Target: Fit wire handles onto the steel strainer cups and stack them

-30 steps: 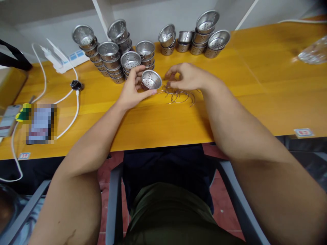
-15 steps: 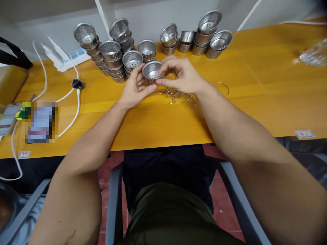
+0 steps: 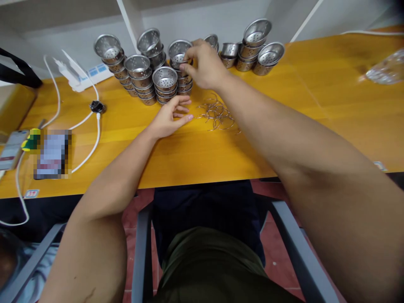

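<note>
My right hand (image 3: pixel 204 64) reaches to the back of the yellow table (image 3: pixel 284 109) and grips a perforated metal cup (image 3: pixel 179 49) on top of a stack of like cups (image 3: pixel 183 80). My left hand (image 3: pixel 172 113) rests on the table with its fingers loosely spread and nothing in it, just in front of another cup stack (image 3: pixel 164 84). A heap of thin wire hooks (image 3: pixel 217 113) lies right of the left hand, below my right wrist.
More stacks of metal cups stand at the back left (image 3: pixel 109 52) and back right (image 3: pixel 259 46). A white power strip (image 3: pixel 85 75) with cables, a black plug (image 3: pixel 96 106) and a phone (image 3: pixel 52 153) lie at the left. A clear bottle (image 3: pixel 383 69) lies far right.
My right hand took the cup from between both hands and carried it back onto a stack. My left hand let go and lowered to the table.
</note>
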Tool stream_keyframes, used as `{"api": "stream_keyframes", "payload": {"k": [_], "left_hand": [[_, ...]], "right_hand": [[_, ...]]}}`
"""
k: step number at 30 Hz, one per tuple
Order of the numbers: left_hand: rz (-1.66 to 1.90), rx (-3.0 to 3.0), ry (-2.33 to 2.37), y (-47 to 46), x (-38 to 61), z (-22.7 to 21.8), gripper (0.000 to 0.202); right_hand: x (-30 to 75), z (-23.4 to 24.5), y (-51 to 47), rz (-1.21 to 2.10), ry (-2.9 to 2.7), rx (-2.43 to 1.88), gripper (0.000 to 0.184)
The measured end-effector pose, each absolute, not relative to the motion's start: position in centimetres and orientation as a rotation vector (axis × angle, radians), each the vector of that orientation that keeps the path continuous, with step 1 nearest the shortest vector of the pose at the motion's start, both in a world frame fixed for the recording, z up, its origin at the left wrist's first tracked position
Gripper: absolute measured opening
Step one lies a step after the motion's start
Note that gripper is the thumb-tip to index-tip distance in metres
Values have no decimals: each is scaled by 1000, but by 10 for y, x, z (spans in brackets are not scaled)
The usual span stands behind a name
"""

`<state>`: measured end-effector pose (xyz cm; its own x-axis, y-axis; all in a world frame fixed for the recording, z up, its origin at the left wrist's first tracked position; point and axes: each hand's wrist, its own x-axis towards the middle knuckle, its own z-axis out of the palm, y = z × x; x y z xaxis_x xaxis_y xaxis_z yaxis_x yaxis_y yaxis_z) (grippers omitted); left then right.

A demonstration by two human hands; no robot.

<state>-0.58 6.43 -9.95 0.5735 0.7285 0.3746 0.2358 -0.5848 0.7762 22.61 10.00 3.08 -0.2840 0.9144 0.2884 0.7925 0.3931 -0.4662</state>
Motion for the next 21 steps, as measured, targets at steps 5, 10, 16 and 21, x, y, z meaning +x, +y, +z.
{"api": "stream_keyframes", "payload": {"k": [5,10,16,21], "left_hand": [[909,2124,754,63,-6,-98,74],[910,2125,752,62,-4,-99,74],[891,2113,774,61,-5,-98,72],[871,2107,770,61,-6,-97,71]], "right_hand": [[221,29,99,334,-2156,-1464,11],[225,34,101,377,-2191,-1433,6],[256,28,122,281,-1884,-1535,33],[284,14,131,204,-2076,-1795,66]]}}
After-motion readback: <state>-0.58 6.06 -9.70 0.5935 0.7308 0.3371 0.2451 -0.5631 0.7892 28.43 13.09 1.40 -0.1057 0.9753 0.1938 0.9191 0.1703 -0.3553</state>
